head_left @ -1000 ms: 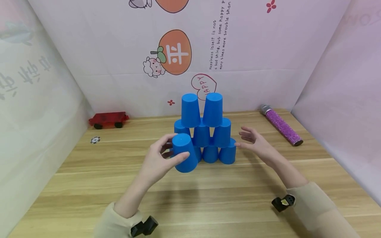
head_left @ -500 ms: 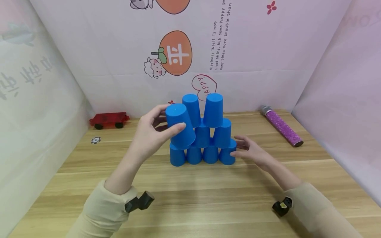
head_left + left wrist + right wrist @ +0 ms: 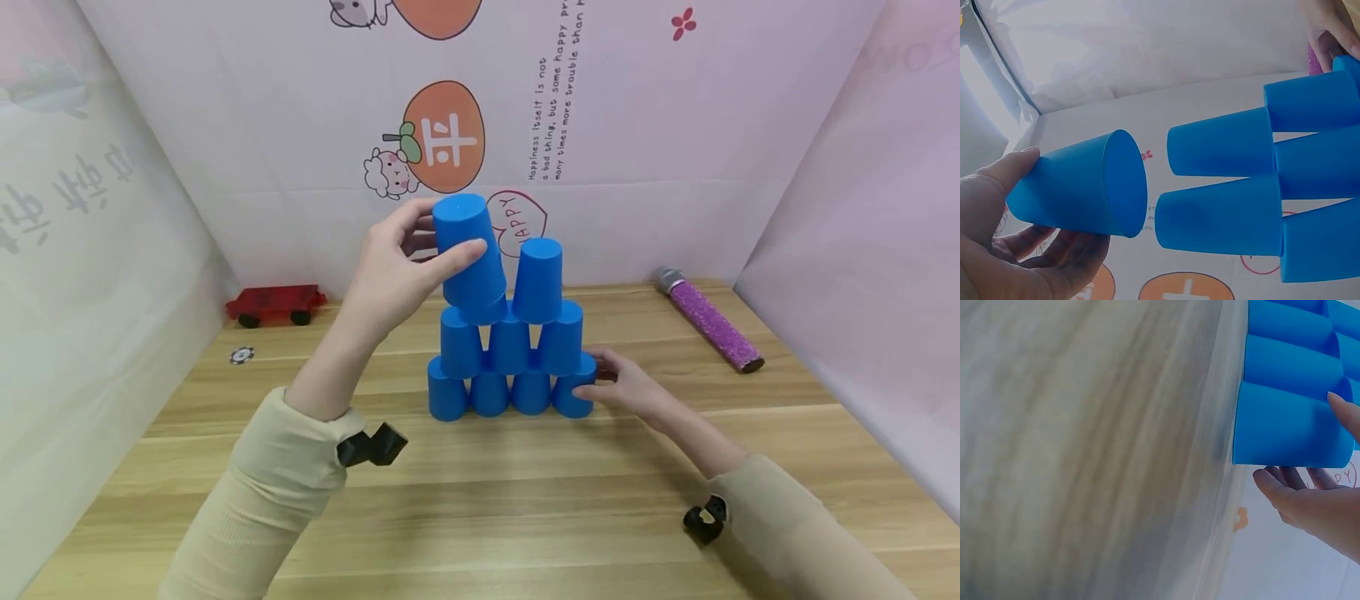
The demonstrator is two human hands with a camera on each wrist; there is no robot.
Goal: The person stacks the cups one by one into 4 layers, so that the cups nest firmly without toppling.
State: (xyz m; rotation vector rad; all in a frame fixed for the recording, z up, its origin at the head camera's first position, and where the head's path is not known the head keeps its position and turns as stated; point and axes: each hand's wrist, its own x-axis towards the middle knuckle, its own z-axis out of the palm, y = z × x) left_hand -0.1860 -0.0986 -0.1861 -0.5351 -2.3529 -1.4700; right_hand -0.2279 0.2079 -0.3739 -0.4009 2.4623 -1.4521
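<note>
My left hand (image 3: 393, 267) grips an upside-down blue cup (image 3: 465, 250), thumb on the near side and fingers round the back. Below it in the head view stands a pyramid of inverted blue cups in three rows. The right top-row cup (image 3: 538, 279) shows whole; its left neighbour (image 3: 486, 316) is mostly hidden by the held cup. In the left wrist view, a gap separates the held cup's rim (image 3: 1125, 184) from the top-row cups (image 3: 1219, 215). My right hand (image 3: 630, 390) holds the bottom row's right end cup (image 3: 1291, 425), thumb in front and fingers at its far side.
A red toy car (image 3: 276, 305) and a poker chip (image 3: 242, 356) lie at the back left of the wooden table (image 3: 480, 517). A glittery purple microphone (image 3: 712, 323) lies at the back right. Printed white cloth (image 3: 622, 125) encloses the back and sides.
My left hand has raised its cup from in front of the lower rows to above the pyramid's top left. My right hand has moved in from beside the pyramid onto the bottom right cup.
</note>
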